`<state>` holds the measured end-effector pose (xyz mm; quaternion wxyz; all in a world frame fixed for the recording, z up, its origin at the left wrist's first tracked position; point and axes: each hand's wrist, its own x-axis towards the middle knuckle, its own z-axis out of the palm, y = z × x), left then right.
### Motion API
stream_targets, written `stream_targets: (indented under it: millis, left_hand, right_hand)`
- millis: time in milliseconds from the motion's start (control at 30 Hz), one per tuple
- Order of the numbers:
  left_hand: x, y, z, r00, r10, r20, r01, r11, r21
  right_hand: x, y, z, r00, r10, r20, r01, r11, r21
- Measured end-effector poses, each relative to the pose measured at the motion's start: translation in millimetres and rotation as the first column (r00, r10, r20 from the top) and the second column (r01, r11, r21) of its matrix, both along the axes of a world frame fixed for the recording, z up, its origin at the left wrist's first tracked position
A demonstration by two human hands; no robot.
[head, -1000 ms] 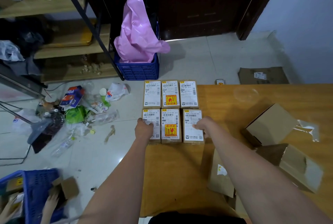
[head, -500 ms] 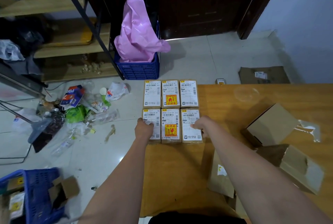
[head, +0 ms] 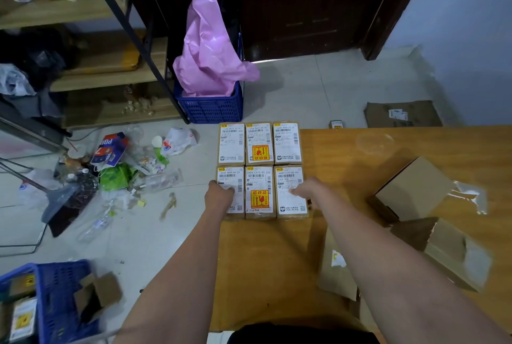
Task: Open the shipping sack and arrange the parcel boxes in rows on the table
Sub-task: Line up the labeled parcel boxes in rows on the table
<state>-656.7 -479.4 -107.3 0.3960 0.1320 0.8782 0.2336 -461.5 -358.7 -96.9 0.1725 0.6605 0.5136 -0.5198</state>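
Note:
Six brown parcel boxes with white labels lie in two rows of three at the far left corner of the wooden table point(head: 360, 155). The far row point(head: 259, 143) lies untouched. My left hand point(head: 220, 194) grips the left side of the near-left box point(head: 235, 177). My right hand point(head: 307, 190) presses on the right side of the near-right box point(head: 291, 205). Between my hands lies the near-middle box point(head: 259, 191), which carries a red and yellow sticker.
Two opened empty cartons point(head: 415, 188) point(head: 448, 249) and a flat brown sheet point(head: 336, 274) lie on the table's right half. On the floor are a blue crate point(head: 210, 107) holding a pink bag point(head: 210, 53), scattered litter point(head: 116, 166), another blue crate point(head: 55, 296) and flattened cardboard point(head: 401, 114).
My hands have squeezed the near row slightly leftward and tighter together. Another person's hands at the lower-left blue crate have gone out of view.

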Motion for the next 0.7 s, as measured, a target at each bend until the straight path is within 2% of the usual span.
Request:
stream_targets:
  millis: [133,233,300,367,533,700]
  left_hand:
    - [10,9,18,0.987,0.014,-0.162,-0.022,0.999,-0.046]
    - [26,17,33,0.968,0.002,-0.25,0.015,0.998,0.067]
    - [39,23,40,0.982,0.001,-0.187,0.031,0.985,0.17]
    - [54,27,47,0.992,-0.053,-0.117,0.076,0.976,0.202]
    - [98,27,60,0.971,-0.23,0.063,0.215,0.959,0.183]
    - [136,17,55,0.897,-0.284,0.337,0.244,0.957,0.157]
  right_hand:
    - [7,-3,14,1.0,0.023,-0.004,-0.023,1.0,0.007]
    - [16,-1,30,0.998,0.038,0.042,-0.041,0.995,0.088]
    - [25,0,41,0.994,0.058,0.096,-0.071,0.988,0.14]
    - [35,0,50,0.987,0.078,0.139,-0.101,0.981,0.166]
    - [63,-9,59,0.978,0.072,0.195,-0.109,0.977,0.182]
    - [86,-29,63,0.957,0.127,0.26,-0.178,0.967,0.182]
